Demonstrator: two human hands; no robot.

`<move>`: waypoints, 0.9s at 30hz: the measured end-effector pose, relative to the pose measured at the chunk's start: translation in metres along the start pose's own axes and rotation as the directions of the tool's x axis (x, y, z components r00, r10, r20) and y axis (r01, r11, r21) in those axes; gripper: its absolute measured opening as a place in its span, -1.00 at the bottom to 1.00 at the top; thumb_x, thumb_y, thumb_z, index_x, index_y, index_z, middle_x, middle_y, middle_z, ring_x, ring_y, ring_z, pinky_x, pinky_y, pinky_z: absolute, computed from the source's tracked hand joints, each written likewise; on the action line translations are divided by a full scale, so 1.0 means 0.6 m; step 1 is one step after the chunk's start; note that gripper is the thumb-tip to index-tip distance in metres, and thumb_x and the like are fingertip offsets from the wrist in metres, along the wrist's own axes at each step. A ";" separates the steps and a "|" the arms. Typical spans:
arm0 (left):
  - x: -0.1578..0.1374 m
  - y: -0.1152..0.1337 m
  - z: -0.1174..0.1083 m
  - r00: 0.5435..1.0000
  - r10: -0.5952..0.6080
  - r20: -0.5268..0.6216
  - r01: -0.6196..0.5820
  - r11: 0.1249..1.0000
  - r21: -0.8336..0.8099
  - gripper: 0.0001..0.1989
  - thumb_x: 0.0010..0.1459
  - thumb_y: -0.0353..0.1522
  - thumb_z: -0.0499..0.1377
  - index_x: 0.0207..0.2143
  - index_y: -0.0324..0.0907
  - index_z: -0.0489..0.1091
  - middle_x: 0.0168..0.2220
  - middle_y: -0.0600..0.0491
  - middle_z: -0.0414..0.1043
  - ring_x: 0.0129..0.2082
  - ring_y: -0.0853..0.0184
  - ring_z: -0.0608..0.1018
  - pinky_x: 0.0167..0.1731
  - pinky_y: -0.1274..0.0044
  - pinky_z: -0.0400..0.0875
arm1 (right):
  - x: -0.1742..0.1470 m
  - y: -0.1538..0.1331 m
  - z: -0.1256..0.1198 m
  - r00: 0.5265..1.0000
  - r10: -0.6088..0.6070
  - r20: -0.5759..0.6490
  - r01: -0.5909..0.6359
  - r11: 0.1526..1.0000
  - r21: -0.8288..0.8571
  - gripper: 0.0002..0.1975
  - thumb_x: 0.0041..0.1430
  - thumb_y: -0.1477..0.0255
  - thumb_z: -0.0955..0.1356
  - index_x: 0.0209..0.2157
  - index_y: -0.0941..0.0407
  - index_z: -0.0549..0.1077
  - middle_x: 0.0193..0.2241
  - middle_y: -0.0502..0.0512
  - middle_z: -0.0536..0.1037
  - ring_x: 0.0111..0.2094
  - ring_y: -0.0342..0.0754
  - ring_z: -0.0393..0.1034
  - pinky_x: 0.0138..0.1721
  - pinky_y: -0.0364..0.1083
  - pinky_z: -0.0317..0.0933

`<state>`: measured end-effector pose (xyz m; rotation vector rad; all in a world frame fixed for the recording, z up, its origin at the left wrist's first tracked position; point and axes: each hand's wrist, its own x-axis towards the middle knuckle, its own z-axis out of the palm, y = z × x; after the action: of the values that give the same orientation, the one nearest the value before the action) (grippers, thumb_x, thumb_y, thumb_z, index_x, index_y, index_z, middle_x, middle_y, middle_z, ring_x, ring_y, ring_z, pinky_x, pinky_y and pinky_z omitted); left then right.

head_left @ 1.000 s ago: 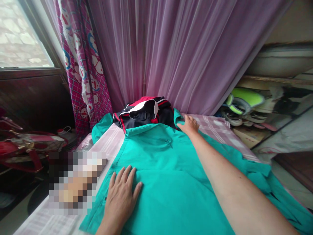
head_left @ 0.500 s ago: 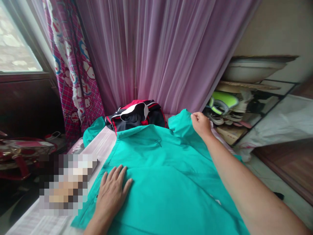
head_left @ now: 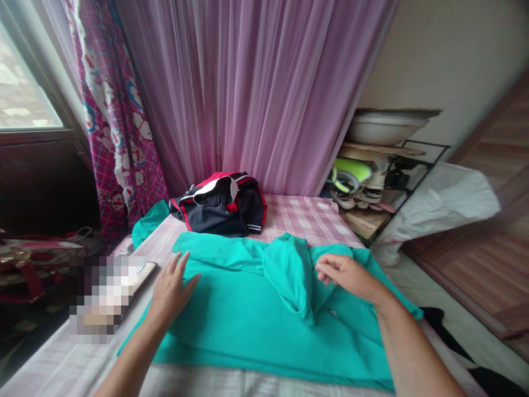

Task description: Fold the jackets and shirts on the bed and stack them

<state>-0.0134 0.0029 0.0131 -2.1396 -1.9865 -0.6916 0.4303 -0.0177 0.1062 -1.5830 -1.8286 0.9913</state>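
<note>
A teal jacket [head_left: 231, 314] lies spread on the bed, its upper part folded over toward me. One gathered sleeve [head_left: 291, 270] is bunched across the middle of it. Over the jacket's left side is my left hand [head_left: 173, 284], palm down and fingers spread, holding nothing; whether it touches the cloth is hard to tell. My right hand [head_left: 347, 275] is just right of the bunched sleeve, above the cloth. Its fingers are curled in with the thumb against them, and no fabric shows between them.
A folded black and red garment [head_left: 225, 207] with a white band lies at the bed's far end, beside another teal cloth [head_left: 151, 223]. A blurred-out object [head_left: 111, 300] sits at left. A shoe rack [head_left: 372, 187] stands at right, a purple curtain [head_left: 248, 94] behind.
The jacket's far part has come down toward me, uncovering checked bedding at the back. My right hand has moved nearer and no longer grips the sleeve. My left hand has lifted slightly.
</note>
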 end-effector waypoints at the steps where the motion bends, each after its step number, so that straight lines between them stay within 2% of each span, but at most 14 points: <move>1: 0.012 -0.002 -0.007 1.000 0.017 0.008 -0.017 0.998 0.055 -0.38 0.24 -0.15 0.02 0.29 -0.23 0.18 0.29 -0.26 0.24 0.25 0.02 0.35 0.16 0.22 0.29 | 0.008 0.015 -0.002 0.993 0.009 -0.120 -0.015 0.998 -0.054 -0.67 0.15 0.10 0.27 -0.44 0.07 0.43 -0.47 0.08 0.58 -0.43 -0.03 0.47 -0.36 -0.06 0.34; 3: 0.038 -0.007 -0.021 0.995 0.061 0.076 -0.073 0.984 0.162 -0.41 0.23 -0.22 0.03 0.29 -0.17 0.19 0.31 -0.22 0.22 0.28 -0.01 0.30 0.19 0.16 0.23 | 0.023 0.043 -0.006 0.950 0.002 -0.312 -0.078 0.969 -0.233 -0.73 0.17 0.20 0.25 -0.42 0.05 0.46 -0.41 0.09 0.60 -0.34 0.03 0.49 -0.26 -0.02 0.35; 5: 0.062 -0.013 -0.033 0.976 0.111 0.185 -0.153 0.961 0.231 -0.46 0.22 -0.32 0.01 0.26 -0.12 0.25 0.30 -0.17 0.25 0.29 0.01 0.28 0.21 0.13 0.16 | 0.030 0.063 -0.007 0.923 -0.018 -0.384 -0.159 0.892 -0.422 -0.76 0.20 0.29 0.24 -0.35 0.03 0.51 -0.30 0.09 0.62 -0.23 0.06 0.50 -0.17 0.00 0.33; 7: 0.084 -0.018 -0.039 0.945 0.151 0.291 -0.230 0.938 0.259 -0.49 0.21 -0.41 -0.01 0.22 -0.09 0.31 0.27 -0.14 0.31 0.27 0.04 0.32 0.22 0.10 0.13 | 0.027 0.075 -0.004 0.909 0.003 -0.416 -0.250 0.803 -0.541 -0.75 0.23 0.32 0.23 -0.24 0.03 0.54 -0.17 0.13 0.61 -0.15 0.09 0.49 -0.11 0.01 0.31; 9: 0.102 -0.023 -0.040 0.916 0.165 0.364 -0.271 0.927 0.261 -0.49 0.19 -0.47 -0.02 0.18 -0.08 0.36 0.23 -0.12 0.36 0.23 0.07 0.38 0.21 0.10 0.14 | 0.018 0.082 0.001 0.854 0.053 -0.518 -0.395 0.714 -0.578 -0.67 0.26 0.28 0.23 -0.08 0.08 0.51 -0.06 0.24 0.56 -0.06 0.14 0.46 -0.07 0.03 0.30; 11: 0.116 -0.023 -0.038 0.899 0.165 0.405 -0.286 0.923 0.258 -0.49 0.19 -0.50 -0.02 0.15 -0.06 0.39 0.20 -0.09 0.40 0.17 0.09 0.44 0.19 0.13 0.18 | 0.011 0.086 0.002 0.758 0.100 -0.645 -0.549 0.632 -0.548 -0.53 0.29 0.21 0.21 0.10 0.16 0.41 0.01 0.36 0.50 0.01 0.20 0.43 -0.04 0.05 0.29; 12: 0.122 -0.023 -0.037 0.892 0.165 0.420 -0.292 0.921 0.257 -0.50 0.20 -0.50 -0.03 0.13 -0.05 0.41 0.18 -0.08 0.42 0.14 0.10 0.48 0.17 0.17 0.21 | 0.010 0.088 0.001 0.722 0.133 -0.679 -0.601 0.607 -0.520 -0.46 0.30 0.16 0.20 0.18 0.19 0.34 0.02 0.39 0.49 0.02 0.21 0.42 -0.05 0.06 0.29; 13: 0.127 -0.021 -0.036 0.887 0.165 0.432 -0.297 0.919 0.259 -0.51 0.20 -0.51 -0.04 0.11 -0.06 0.43 0.14 -0.07 0.46 0.10 0.12 0.51 0.15 0.22 0.24 | 0.010 0.090 -0.003 0.706 0.181 -0.685 -0.633 0.594 -0.496 -0.40 0.30 0.12 0.20 0.23 0.20 0.28 0.02 0.40 0.49 0.01 0.22 0.43 -0.05 0.07 0.30; 15: 0.133 -0.016 -0.038 0.878 0.162 0.450 -0.307 0.913 0.270 -0.54 0.21 -0.51 -0.05 0.03 -0.09 0.49 0.04 -0.08 0.54 0.01 0.13 0.56 0.08 0.29 0.30 | 0.015 0.095 -0.016 0.724 0.280 -0.630 -0.643 0.602 -0.472 -0.36 0.30 0.13 0.20 0.29 0.18 0.20 -0.01 0.38 0.52 -0.03 0.21 0.46 -0.07 0.08 0.30; 17: 0.134 -0.010 -0.044 0.877 0.164 0.452 -0.315 0.907 0.281 -0.57 0.21 -0.51 -0.05 -0.03 -0.14 0.52 -0.07 -0.12 0.58 -0.07 0.11 0.59 0.02 0.32 0.33 | 0.023 0.104 -0.032 0.746 0.318 -0.586 -0.626 0.634 -0.454 -0.40 0.30 0.23 0.20 0.31 0.14 0.18 -0.03 0.33 0.56 -0.06 0.20 0.49 -0.07 0.07 0.30; 20: 0.122 -0.003 -0.058 0.880 0.198 0.431 -0.346 0.890 0.298 -0.59 0.23 -0.49 -0.07 -0.06 -0.16 0.52 -0.13 -0.14 0.58 -0.11 0.08 0.59 -0.01 0.30 0.34 | 0.031 0.123 -0.048 0.724 0.321 -0.611 -0.637 0.651 -0.413 -0.41 0.30 0.31 0.17 0.34 0.06 0.15 -0.05 0.29 0.58 -0.08 0.19 0.50 -0.09 0.07 0.31; 24: 0.092 -0.010 -0.063 0.845 0.199 0.496 -0.357 0.901 0.248 -0.63 0.22 -0.46 -0.05 -0.11 -0.12 0.53 -0.20 -0.11 0.58 -0.15 0.11 0.59 -0.07 0.33 0.38 | 0.029 0.147 -0.038 0.749 0.429 -0.506 -0.654 0.602 -0.458 -0.44 0.28 0.32 0.20 0.30 0.02 0.25 0.02 0.28 0.55 -0.02 0.20 0.47 -0.08 0.07 0.31; 27: 0.080 -0.025 -0.056 0.840 0.158 0.519 -0.298 0.934 0.199 -0.58 0.19 -0.48 -0.04 -0.08 -0.03 0.54 -0.15 -0.06 0.57 -0.12 0.17 0.59 -0.08 0.38 0.40 | 0.022 0.145 -0.026 0.745 0.383 -0.546 -0.657 0.566 -0.498 -0.47 0.28 0.31 0.22 0.26 0.04 0.32 0.06 0.32 0.51 -0.01 0.21 0.46 -0.08 0.07 0.31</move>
<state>-0.0347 0.0349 0.0600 -2.4889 -1.8305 0.1954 0.4922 0.0024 0.0452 -2.6746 -1.4959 0.1300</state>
